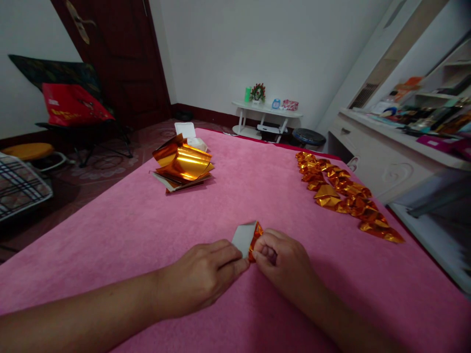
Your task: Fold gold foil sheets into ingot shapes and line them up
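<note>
A small sheet of foil paper (243,238), pale grey on one face and shiny orange-gold on the other, is partly folded between my two hands near the front of the pink-covered table. My left hand (206,269) grips its lower left edge with thumb and fingers. On the right edge, where the gold side is turned over, my right hand (279,257) pinches the fold with curled fingers. To the far left lies a loose stack of gold foil sheets (187,162). Folded gold foil pieces (338,189) lie in rows on the right.
The pink cloth (250,181) covers the table. A white open box (185,130) stands behind the foil stack. Beyond are a white side table (268,110), a folding chair with a red bag (73,105), a round stool (308,137) and a cluttered white cabinet (386,147).
</note>
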The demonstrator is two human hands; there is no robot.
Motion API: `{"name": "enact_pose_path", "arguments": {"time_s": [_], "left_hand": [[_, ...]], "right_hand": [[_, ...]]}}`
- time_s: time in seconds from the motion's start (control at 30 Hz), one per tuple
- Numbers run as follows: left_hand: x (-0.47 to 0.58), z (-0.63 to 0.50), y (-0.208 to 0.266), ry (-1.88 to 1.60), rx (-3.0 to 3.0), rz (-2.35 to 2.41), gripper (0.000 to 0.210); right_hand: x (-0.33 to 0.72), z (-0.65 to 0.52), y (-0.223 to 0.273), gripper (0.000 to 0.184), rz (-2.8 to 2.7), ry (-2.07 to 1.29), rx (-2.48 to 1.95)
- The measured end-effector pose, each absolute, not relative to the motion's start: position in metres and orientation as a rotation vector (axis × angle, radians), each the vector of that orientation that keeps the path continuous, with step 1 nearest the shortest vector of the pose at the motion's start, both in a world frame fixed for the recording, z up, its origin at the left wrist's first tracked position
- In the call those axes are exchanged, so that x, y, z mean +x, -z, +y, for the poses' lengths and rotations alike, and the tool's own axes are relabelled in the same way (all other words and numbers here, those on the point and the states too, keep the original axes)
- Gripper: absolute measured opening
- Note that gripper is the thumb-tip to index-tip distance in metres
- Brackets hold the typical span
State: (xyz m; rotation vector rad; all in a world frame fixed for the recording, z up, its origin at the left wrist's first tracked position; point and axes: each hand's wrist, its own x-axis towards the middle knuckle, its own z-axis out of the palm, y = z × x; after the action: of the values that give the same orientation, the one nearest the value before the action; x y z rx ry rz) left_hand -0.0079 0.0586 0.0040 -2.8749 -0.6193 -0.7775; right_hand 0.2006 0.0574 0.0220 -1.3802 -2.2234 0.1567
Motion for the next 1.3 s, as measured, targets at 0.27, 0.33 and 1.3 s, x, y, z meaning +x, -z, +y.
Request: {"name": "enact_pose_path", "arguments": {"time_s": [0.27, 0.33, 1.3], "left_hand": [[-0.006, 0.059, -0.003, 0.809, -2.915, -0.665, 0.022], [-0.006, 0.059, -0.005, 0.798, -2.921, -0.671, 0.022], [-0.005, 0.060, -0.011, 0.600, -2.884, -0.576, 0.019]], "right_hand": [[0.199, 0.060, -0.019, 0.013, -2.206, -0.122, -1.358], [0.199, 0.060, -0.018, 0.014, -2.207, -0.112, -1.366], [0.207, 0.041, -0.008, 0.014, -2.423, 0.393, -1.193]]}}
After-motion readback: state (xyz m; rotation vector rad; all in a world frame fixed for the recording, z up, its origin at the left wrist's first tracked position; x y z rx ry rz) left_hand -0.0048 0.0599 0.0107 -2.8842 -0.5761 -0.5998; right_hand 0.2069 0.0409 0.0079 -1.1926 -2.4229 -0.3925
